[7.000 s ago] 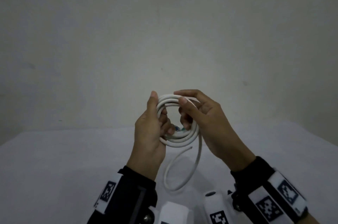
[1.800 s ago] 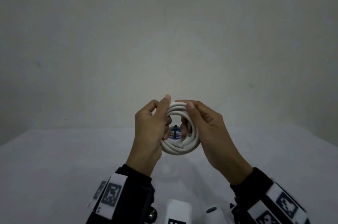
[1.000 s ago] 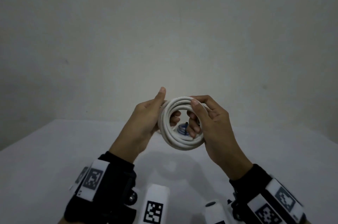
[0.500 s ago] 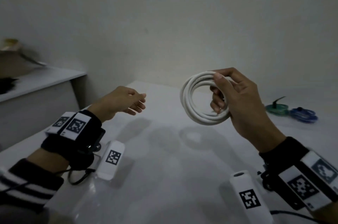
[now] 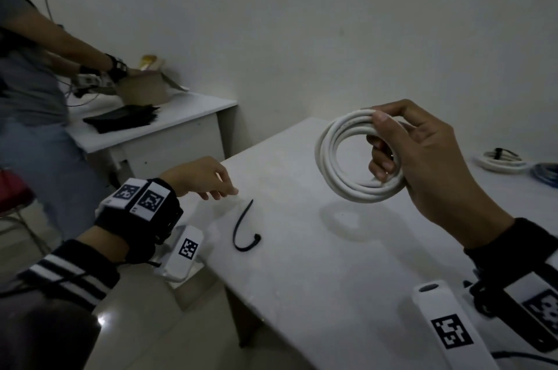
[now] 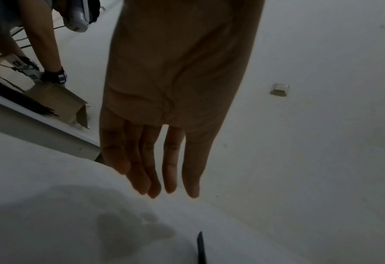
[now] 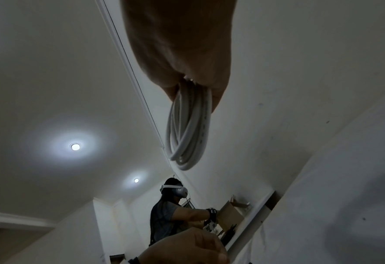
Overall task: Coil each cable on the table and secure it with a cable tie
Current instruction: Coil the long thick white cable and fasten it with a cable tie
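while the bench carries only a few things near the work, it ends in an edge close beside the reaching hand, and that edge is the first risk: the black cable tie lies just in from it, and a clumsy swipe could flick the tie off onto the floor. next in size, the white cable coil is held up off the bench by the right hand, thumb on top of the bundle and fingers curled through the ring, with no tie on it yet; one hand alone pins several stiff-looking turns, so if that grip eases while attention goes to the tie, the loops would likely spring apart and the coiling would need redoing. the left hand hangs over the bench just beside the tie's pointed tip, fingers loosely extended and holding nothing, not touching the tie as far as the left wrist view shows. the tie is thin and lies flat, so fingertips may slide over it instead of lifting it. at the far right of the bench a tied white coil rests beside a blue cable, well apart from all this.
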